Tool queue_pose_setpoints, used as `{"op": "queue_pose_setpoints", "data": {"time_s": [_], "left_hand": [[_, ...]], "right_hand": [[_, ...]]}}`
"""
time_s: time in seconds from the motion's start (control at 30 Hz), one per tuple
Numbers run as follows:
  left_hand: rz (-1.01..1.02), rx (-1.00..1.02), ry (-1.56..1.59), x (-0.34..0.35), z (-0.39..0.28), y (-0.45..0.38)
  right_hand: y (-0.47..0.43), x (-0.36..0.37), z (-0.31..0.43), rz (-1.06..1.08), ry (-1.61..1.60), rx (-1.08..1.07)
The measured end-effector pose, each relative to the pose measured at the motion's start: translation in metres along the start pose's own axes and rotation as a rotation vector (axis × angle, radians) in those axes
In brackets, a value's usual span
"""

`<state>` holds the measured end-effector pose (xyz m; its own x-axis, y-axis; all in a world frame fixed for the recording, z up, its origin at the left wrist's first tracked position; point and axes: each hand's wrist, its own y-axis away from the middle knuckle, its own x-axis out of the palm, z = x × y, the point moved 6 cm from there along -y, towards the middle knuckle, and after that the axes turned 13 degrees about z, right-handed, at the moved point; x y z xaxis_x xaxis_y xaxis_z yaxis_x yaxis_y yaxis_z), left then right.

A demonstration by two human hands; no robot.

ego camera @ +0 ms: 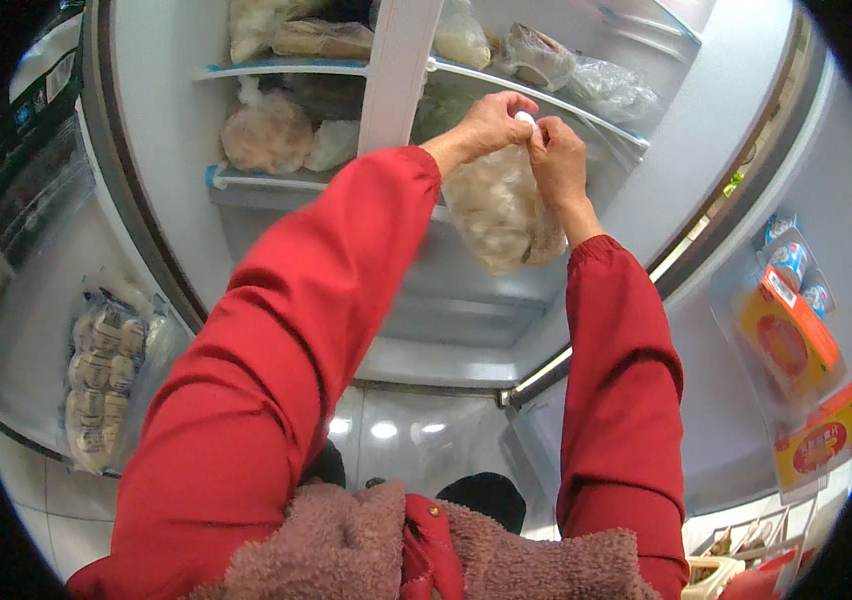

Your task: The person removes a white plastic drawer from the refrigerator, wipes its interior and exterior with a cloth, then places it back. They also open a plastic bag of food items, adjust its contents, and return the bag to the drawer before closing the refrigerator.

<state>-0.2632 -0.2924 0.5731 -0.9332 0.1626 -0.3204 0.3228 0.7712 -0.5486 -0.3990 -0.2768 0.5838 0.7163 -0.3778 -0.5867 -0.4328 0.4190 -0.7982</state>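
Note:
Before an open two-door refrigerator, a see-through plastic bag (497,206) of pale, lumpy contents hangs below my hands. My left hand (487,122) pinches at the gathered top of this bag, and its thumb and forefinger touch a small white piece (525,118) there. Whether that piece is a clip or part of the bag's neck I cannot tell. On the other side of the neck, my right hand (561,156) grips with thumb and bent fingers. Both hands are just below the front edge of the right upper shelf (546,97).
Left of the divider (400,75), bagged food (265,131) fills two shelves. More bags (610,86) lie on the right shelf. The left door holds a pack of round items (102,375); the right door holds orange-yellow boxes (786,330) and small blue-white cups (788,259). Tiled floor (396,420) lies below.

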Motion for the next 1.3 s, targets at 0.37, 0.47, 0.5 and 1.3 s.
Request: {"op": "queue_pose_setpoints", "data": {"time_s": [0.37,0.47,0.5,1.3], "left_hand": [[-0.083,0.181,-0.127,0.028,-0.079,0.059],[-0.058,0.202,-0.063,0.038,-0.097,0.082],[-0.049,0.232,-0.059,0.042,-0.103,0.091],[0.112,-0.622,0.317,0.196,0.195,0.400]], "right_hand": [[0.034,-0.068,0.072,-0.007,-0.061,-0.035],[0.056,-0.086,0.094,0.016,-0.071,-0.011],[0.066,-0.091,0.102,0.009,-0.101,-0.007],[0.423,0.146,0.080,0.800,-0.609,0.676]]}}
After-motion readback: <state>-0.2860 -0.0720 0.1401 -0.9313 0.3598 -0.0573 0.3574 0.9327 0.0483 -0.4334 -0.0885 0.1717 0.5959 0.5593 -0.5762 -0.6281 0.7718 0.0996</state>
